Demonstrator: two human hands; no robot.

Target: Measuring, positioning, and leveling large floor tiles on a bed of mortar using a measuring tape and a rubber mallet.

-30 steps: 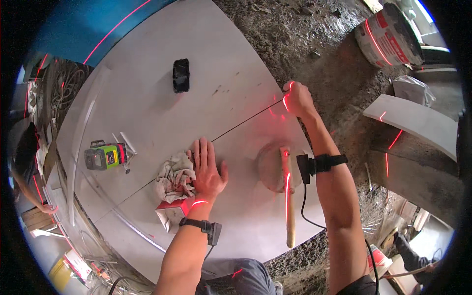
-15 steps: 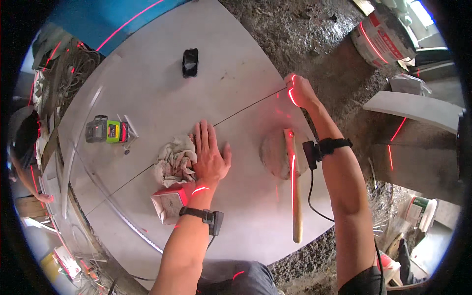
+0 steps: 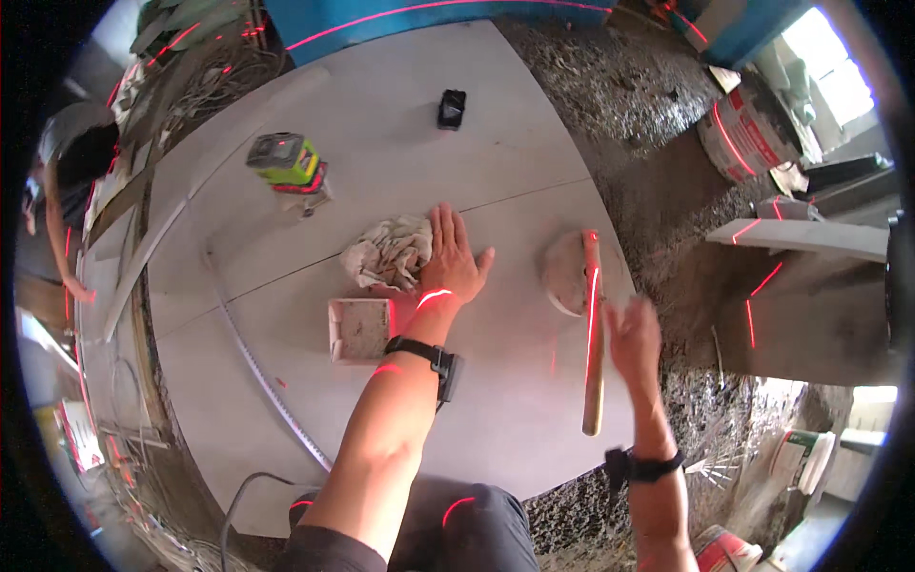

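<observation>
My left hand [image 3: 455, 270] lies flat with fingers stretched out on a large pale tile [image 3: 505, 400], its edge touching a crumpled dirty rag [image 3: 391, 252]. Just below the rag stands a small open box [image 3: 360, 331] with a greyish inside. To the right, a mallet with a round pale head [image 3: 564, 276] and a long wooden handle rests on the tile. Beside that handle, over the tile's right edge, my right hand [image 3: 636, 334] is blurred by motion; its thumb and fingers look apart and nothing shows in them. A thin seam crosses the tiled surface.
A green laser level [image 3: 289, 167] and a black case-like object [image 3: 452, 110] stand farther off on the tile. A tape measure blade [image 3: 262, 386] curves at left. Wet mortar and a bucket [image 3: 748, 133] are at right. Another person [image 3: 71, 191] works at far left.
My right hand has left the tile's right edge near the seam, come back toward me beside the mallet handle, and opened. The view has turned; my left hand stays beside the rag.
</observation>
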